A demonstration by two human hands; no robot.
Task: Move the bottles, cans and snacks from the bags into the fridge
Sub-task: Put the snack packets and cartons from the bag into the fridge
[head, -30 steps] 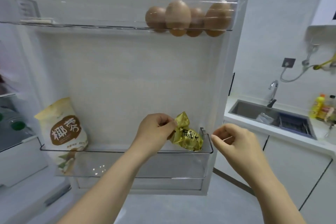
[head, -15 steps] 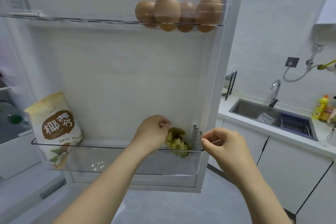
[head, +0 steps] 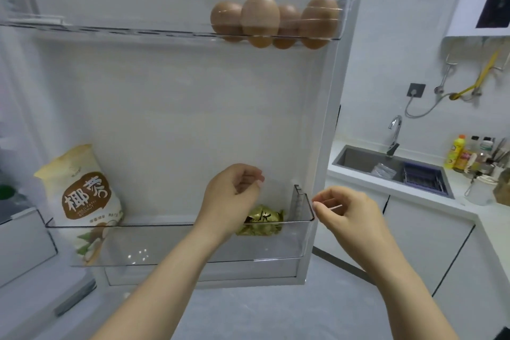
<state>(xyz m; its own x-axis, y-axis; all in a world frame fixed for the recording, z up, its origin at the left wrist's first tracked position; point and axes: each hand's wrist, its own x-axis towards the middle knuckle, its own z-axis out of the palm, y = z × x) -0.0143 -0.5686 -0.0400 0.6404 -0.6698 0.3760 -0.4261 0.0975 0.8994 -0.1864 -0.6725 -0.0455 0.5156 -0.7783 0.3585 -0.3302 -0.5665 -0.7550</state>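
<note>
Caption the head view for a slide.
Gold snack packet lies in the lower door bin, left hand just above it, right hand beside the bin's end.
</note>
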